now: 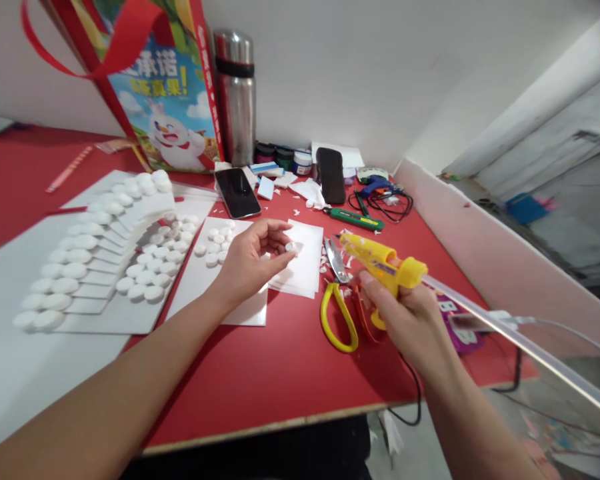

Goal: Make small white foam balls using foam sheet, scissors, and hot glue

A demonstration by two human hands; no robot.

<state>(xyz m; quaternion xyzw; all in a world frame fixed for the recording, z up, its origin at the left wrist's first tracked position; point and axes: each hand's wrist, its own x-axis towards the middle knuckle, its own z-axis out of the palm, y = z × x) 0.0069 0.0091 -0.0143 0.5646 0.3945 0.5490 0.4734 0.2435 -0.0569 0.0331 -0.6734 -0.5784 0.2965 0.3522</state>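
"Behind the red table (pixel 290 380) rose a pale wall (pixel 380 80). How did the left hand (pixel 250 260) appear in the head view?"

"Its thumb and fingers pinched a small white disc (pixel 291 247) over some white sheets (pixel 307 267), about midway between the table's left and right edges."

"And the right hand (pixel 413 307)?"

"Closed around a yellow glue gun (pixel 375 255) nearer the right edge, nozzle turned towards the disc but apart from it. A clear glue stick (pixel 480 315) stuck out behind. Yellow-handled scissors (pixel 333 288) lay between the hands, blades towards the back edge."

"What was over by the left edge?"

"Overlapping cards with rows of larger white discs (pixel 80 256) on them. Closer to the left hand, a white board (pixel 240 312) carried more small discs."

"Anything along the back edge?"

"A printed bag (pixel 175 113), a steel flask (pixel 237 107) just beside it, then pots; a green-handled tool (pixel 355 218) lay towards the back right corner"
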